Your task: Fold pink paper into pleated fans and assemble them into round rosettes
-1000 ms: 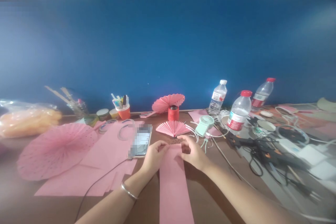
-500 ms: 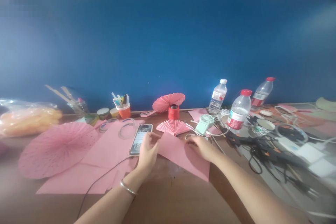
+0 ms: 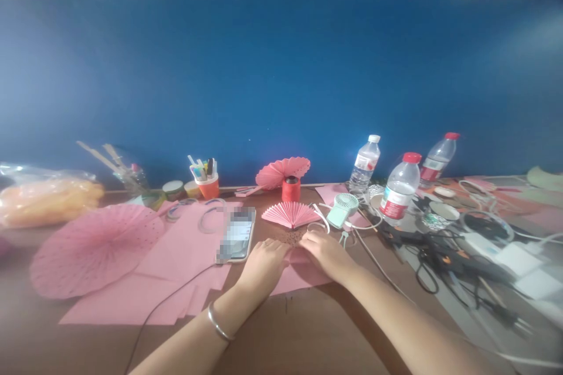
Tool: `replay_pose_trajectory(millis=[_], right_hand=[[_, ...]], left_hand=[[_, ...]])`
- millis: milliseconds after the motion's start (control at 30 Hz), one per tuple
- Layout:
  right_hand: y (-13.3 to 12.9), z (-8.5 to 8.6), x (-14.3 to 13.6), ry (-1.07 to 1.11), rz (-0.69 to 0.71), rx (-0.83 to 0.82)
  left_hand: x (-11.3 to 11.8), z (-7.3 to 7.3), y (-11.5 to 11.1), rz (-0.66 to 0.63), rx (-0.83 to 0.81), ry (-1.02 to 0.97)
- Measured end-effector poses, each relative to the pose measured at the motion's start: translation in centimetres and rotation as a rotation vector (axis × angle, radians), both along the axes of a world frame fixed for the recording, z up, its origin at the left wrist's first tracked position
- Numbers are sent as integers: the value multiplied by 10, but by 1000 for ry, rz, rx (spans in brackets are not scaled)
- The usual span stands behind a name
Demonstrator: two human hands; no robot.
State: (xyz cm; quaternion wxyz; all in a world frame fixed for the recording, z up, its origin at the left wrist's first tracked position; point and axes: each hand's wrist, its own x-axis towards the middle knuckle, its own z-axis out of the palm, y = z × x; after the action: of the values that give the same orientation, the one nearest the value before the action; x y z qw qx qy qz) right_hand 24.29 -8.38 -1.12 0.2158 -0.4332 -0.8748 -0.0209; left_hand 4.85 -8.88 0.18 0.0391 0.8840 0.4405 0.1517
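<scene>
Paper (image 3: pixel 303 279) looked pink, plain, partly hidden; left hand (image 3: pixel 265 262), right hand (image 3: pixel 326 255) touched far part, grip unclear.

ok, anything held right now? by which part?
Both the left hand and the right hand are at the far part of the straight-edged pink paper sheet; whether they pinch it or only press it can't be told.

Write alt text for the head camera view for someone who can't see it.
Left hand and right hand touch a pink sheet on a brown table, with a phone at left, a pleated fan beyond and three bottles at right.
</scene>
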Motion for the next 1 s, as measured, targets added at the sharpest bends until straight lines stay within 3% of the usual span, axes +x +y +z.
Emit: replay_pose_trajectory(millis=[200,400,567,667,1000], right_hand=[[1,0,5,122,26,-64],[0,5,8,142,-4,47],[2,4,10,118,-35,118],[5,2,10,77,-48,104],[7,-3,11,70,-81,75]], left_hand=[[-5,0,7,66,38,37],[-7,3,7,165,161,54],[-4,10,5,81,310,116],[-1,10,3,38,280,169],[1,12,-1,105,112,163]])
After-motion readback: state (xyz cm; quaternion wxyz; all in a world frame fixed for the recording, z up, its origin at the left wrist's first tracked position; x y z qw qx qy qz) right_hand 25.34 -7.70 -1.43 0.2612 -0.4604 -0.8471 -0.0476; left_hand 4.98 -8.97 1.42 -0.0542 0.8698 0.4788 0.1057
